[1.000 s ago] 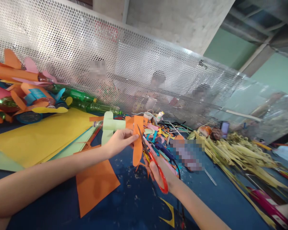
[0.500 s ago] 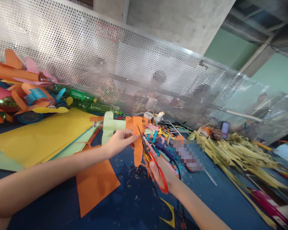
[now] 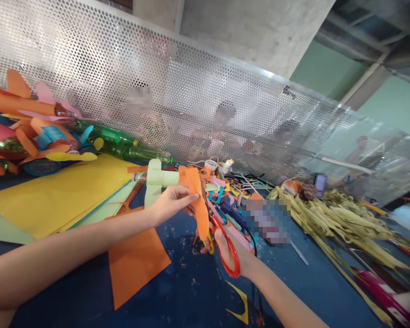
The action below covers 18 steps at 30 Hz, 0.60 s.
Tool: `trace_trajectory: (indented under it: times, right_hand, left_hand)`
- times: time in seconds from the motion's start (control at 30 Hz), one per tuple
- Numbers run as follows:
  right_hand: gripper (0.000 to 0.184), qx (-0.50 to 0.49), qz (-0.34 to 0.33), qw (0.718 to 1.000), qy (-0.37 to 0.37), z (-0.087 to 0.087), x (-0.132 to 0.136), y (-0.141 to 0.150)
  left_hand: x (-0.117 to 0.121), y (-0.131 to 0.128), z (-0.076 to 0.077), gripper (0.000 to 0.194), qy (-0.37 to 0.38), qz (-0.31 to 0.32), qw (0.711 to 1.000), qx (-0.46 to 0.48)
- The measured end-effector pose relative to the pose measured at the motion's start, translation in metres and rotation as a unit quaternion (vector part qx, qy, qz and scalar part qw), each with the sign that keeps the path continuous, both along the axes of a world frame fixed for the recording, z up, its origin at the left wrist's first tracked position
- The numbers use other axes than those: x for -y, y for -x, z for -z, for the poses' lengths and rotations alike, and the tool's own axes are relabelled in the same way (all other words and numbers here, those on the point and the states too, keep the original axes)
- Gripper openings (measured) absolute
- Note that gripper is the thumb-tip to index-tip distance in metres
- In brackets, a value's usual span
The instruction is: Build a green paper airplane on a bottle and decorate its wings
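My left hand [image 3: 176,202] pinches a strip of orange paper [image 3: 201,216] between thumb and fingers; its lower end hangs down rounded. In my right hand [image 3: 232,248] are scissors with red and yellow handles [image 3: 235,262], held by the loops. Their blades are mostly hidden behind the orange paper. Just beyond my left hand lies a pale green paper shape [image 3: 154,177] with a tube-like middle, close against the orange paper. A larger orange sheet [image 3: 136,264] rests on the blue table below my left forearm.
Yellow sheets [image 3: 71,196] and green bottles [image 3: 116,143] lie left, beside paper-covered bottle models [image 3: 41,136]. Paper scraps and a dark blue glue gun [image 3: 234,212] with a cord are right of my hands. Dried husks [image 3: 341,218] spread further right. A perforated metal panel [image 3: 205,91] stands behind.
The scissor blades, seen in front of the orange paper before, are now mostly behind it. The strip's lower end has swung slightly right, and the handles look spread wider.
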State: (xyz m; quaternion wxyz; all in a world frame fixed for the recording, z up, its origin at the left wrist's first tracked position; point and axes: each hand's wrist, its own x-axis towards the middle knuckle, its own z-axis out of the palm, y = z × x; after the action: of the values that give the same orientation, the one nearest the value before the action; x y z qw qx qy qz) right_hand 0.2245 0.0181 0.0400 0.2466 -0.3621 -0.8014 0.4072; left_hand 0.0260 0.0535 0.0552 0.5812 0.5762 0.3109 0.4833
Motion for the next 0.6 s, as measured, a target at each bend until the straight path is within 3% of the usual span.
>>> trace_trajectory:
  times: [0.2, 0.6]
  right_hand:
    - [0.054, -0.025, 0.021, 0.999, 0.031, -0.0023, 0.0011, 0.0014]
    - [0.063, 0.022, 0.048, 0.998, 0.015, 0.0065, -0.0041, -0.0013]
  left_hand:
    - [0.0019, -0.0019, 0.0003, 0.032, -0.010, 0.001, 1.000, -0.002]
    - [0.0006, -0.0021, 0.0007, 0.036, -0.007, 0.001, 1.000, -0.010]
